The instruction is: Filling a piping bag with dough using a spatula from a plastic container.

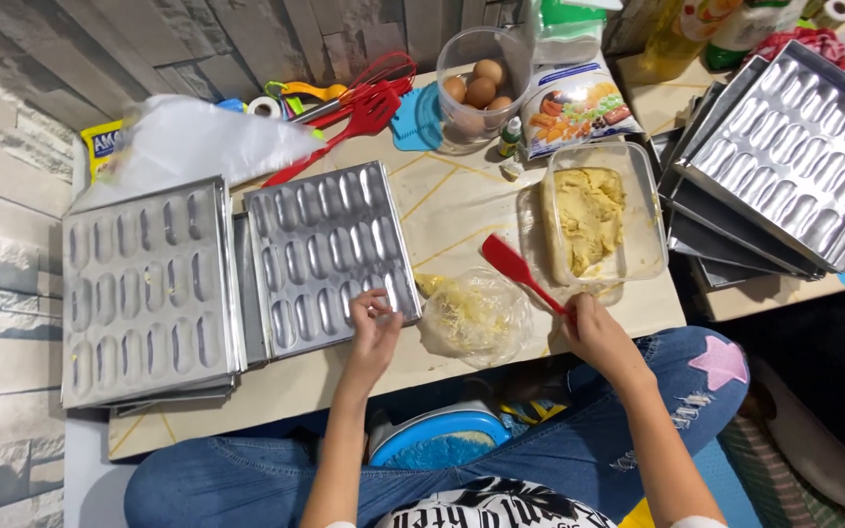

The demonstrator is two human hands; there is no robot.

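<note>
My right hand (597, 332) grips the handle of a red spatula (512, 264), whose blade points up-left beside a clear plastic tub of yellow dough (594, 215). My left hand (376, 328) rests its fingertips on the near right corner of a metal mould tray (325, 254) with rows of oval hollows. Between the hands lies a clear piping bag with yellow dough (473, 315). A second mould tray (144, 288) sits to the left on the low table (462, 210).
A stack of metal mould trays (784, 156) lies at the right. At the back stand a clear container of eggs (478, 88), a printed bag (574, 108), red utensils (359, 103) and a white plastic bag (198, 142). A blue-rimmed bowl (437, 435) sits by my knees.
</note>
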